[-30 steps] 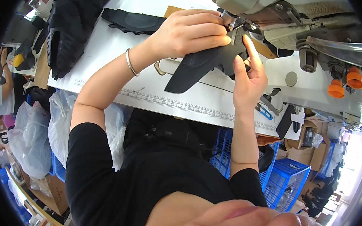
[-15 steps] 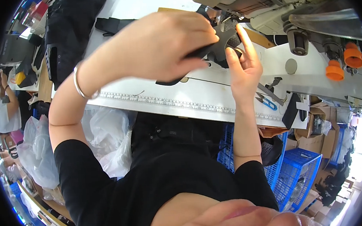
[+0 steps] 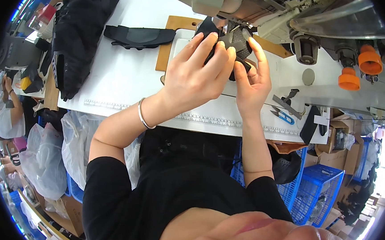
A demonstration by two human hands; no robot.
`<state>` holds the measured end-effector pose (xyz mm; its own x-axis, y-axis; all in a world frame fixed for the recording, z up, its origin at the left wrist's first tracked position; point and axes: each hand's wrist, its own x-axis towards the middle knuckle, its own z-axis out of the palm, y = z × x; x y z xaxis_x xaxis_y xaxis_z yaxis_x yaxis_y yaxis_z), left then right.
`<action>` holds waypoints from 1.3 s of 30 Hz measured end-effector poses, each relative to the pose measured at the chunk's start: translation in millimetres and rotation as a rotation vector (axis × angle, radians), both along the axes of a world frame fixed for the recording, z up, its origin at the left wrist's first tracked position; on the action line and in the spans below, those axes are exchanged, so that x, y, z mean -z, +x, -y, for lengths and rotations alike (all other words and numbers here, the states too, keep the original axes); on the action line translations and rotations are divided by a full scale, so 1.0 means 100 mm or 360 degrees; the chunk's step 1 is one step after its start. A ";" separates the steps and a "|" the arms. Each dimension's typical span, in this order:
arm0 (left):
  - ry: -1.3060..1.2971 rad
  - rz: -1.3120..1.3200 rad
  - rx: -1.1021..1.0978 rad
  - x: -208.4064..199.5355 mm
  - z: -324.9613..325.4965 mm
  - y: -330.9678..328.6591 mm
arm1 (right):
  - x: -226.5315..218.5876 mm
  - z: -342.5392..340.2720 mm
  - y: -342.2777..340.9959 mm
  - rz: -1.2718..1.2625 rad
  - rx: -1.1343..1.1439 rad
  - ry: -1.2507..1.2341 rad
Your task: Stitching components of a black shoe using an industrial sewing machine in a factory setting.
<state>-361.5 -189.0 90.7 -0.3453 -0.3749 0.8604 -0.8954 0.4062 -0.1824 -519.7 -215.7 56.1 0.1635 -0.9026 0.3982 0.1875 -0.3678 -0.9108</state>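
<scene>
A black fabric piece (image 3: 233, 39) lies under the needle area of a sewing machine (image 3: 283, 6). My left hand (image 3: 196, 73), with a silver bangle at the wrist, reaches over it and pinches its near edge with fingers curled. Just to the right, my right hand (image 3: 252, 82) holds the same piece from below, its index finger pointing up along the fabric. The piece is largely hidden by both hands.
A white table (image 3: 118, 76) carries a wooden board (image 3: 169, 41), a black strap-like part (image 3: 142, 34) and a heap of black fabric (image 3: 77, 36). Blue snips (image 3: 283, 115) lie near the front edge. Orange knobs (image 3: 358, 68) stick out at right. Blue crates (image 3: 316, 191) and plastic bags (image 3: 47, 157) stand below.
The black piece has moved up and in under the machine head. My left hand shifted from covering it broadly to pinching its edge; my right hand followed upward.
</scene>
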 end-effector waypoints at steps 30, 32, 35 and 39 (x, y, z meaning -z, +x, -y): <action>0.0036 -0.0216 0.0007 -0.03 0.08 -0.05 | -0.20 0.01 0.07 -0.0086 0.0118 0.0025; 0.0074 -0.0198 -0.0047 -0.05 0.00 -0.13 | -0.24 0.02 0.01 -0.0109 0.0093 0.0007; 0.0182 -0.0173 -0.0257 -0.01 -0.05 -0.32 | -0.35 0.08 -0.13 -0.0462 0.0106 -0.0051; 0.0016 0.0105 -0.0746 0.02 -0.03 -0.56 | -0.48 0.25 -0.23 -0.0831 0.0300 -0.0412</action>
<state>-417.8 -186.0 89.1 -0.1910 -0.5116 0.8377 -0.9692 -0.0367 -0.2434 -542.9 -240.6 104.0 0.2433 -0.8197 0.5186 -0.3491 -0.5728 -0.7416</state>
